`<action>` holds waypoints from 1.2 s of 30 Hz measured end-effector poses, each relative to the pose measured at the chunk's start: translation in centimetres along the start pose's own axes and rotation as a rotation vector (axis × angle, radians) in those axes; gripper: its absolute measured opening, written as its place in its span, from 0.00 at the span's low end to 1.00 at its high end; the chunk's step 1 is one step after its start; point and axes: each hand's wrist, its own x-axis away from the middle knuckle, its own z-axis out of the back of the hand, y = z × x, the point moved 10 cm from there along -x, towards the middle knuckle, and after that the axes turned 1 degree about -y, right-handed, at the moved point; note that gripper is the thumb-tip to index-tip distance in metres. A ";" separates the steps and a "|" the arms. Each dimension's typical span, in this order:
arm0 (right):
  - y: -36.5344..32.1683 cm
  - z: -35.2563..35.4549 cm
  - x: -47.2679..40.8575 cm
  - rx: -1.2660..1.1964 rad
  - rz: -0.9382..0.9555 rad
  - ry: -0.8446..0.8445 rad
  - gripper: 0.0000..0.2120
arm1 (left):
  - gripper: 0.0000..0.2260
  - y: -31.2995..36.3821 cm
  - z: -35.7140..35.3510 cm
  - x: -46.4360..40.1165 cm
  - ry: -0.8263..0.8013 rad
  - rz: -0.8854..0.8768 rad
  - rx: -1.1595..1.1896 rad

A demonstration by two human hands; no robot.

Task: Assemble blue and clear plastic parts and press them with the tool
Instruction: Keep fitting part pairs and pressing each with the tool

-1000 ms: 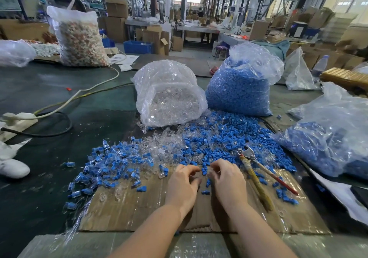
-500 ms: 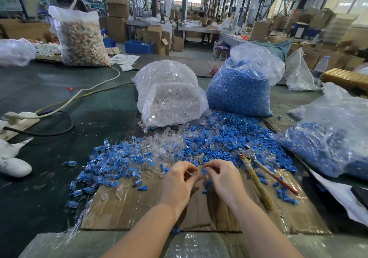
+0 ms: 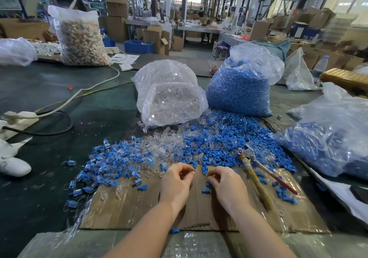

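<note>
At the far left, a white shoe (image 3: 13, 166) lies on the dark green table (image 3: 49, 90), with a white power strip (image 3: 18, 117) and its cable beyond it. Farther back stands a clear bag of mixed pale pieces (image 3: 81, 38). Moving right, a scattered pile of assembled blue-and-clear plastic parts (image 3: 111, 164) spreads onto a flat brown cardboard sheet (image 3: 129, 208). Behind it sits a clear plastic bag of clear parts (image 3: 169, 98), with loose clear parts (image 3: 159, 144) spilled in front.

At centre, both forearms reach forward over the cardboard, palms down. The left hand (image 3: 176, 182) has its fingers curled, thumb and fingertips pinched together; whether a small clear piece is between them cannot be told. Just beside it but apart, the right hand (image 3: 227, 186) is curled the same way, fingertips pinched near a small blue part; what it holds cannot be told.

Right of the hands, a heap of loose blue plastic parts (image 3: 229, 144) lies before a clear bag of blue parts (image 3: 243, 86). A metal pliers-like tool with yellow and red handles (image 3: 253, 164) rests on the heap's edge, untouched. At the far right lies another clear bag of blue pieces (image 3: 328, 138).
</note>
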 end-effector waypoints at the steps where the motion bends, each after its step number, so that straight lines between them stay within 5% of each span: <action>1: -0.1 0.0 0.1 0.014 0.015 0.002 0.07 | 0.05 -0.1 0.0 0.1 -0.004 0.009 0.020; 6: -0.1 -0.5 0.1 -0.006 0.047 -0.010 0.03 | 0.06 -0.3 0.0 0.2 -0.013 0.028 0.101; 16: -1.2 0.1 1.2 -0.482 0.076 0.107 0.07 | 0.09 -0.7 0.1 0.6 -0.018 0.030 0.183; 36: -5.0 0.9 3.2 -0.192 0.357 0.226 0.01 | 0.06 -0.9 -0.3 1.0 -0.081 0.006 0.169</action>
